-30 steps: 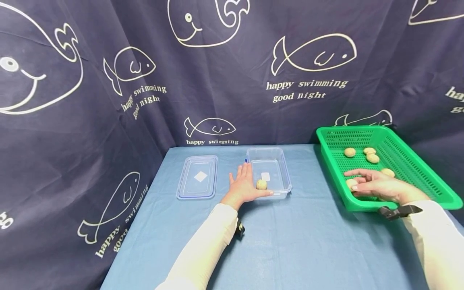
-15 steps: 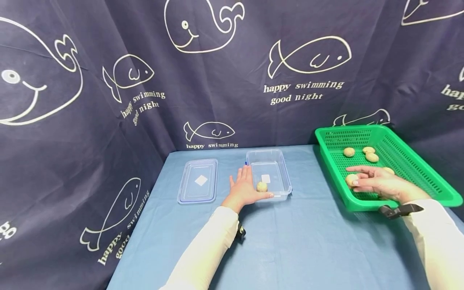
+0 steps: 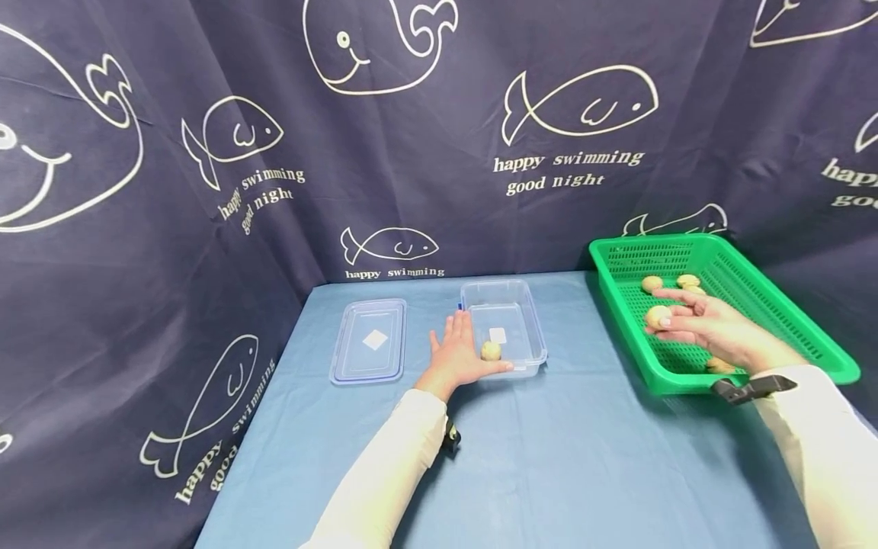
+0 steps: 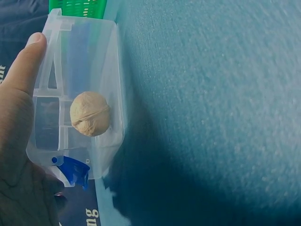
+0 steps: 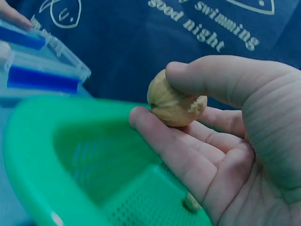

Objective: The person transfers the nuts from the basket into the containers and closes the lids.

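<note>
My right hand (image 3: 716, 328) pinches a walnut (image 5: 174, 101) between thumb and fingers, above the near left part of a green plastic basket (image 3: 620, 324). Several more walnuts lie on the basket floor, one walnut (image 3: 652, 284) near its far left side. My left hand (image 3: 456, 360) rests against the left and near sides of a clear plastic container (image 3: 535, 324), fingers spread straight and thumb along the near rim. Inside that container, in its near left corner, sits one walnut (image 4: 89, 114). The left wrist view shows a blue clip (image 4: 74, 170) on the container.
A clear lid with a blue edge (image 3: 369, 343) lies flat left of the container. Blue cloth (image 3: 549, 457) covers the table. A dark curtain (image 3: 411, 168) with white fish drawings hangs behind and at the left.
My right hand has lifted the walnut from the basket floor, rising a little and moving slightly left. My left hand stays at the container. The head view has shifted slightly.
</note>
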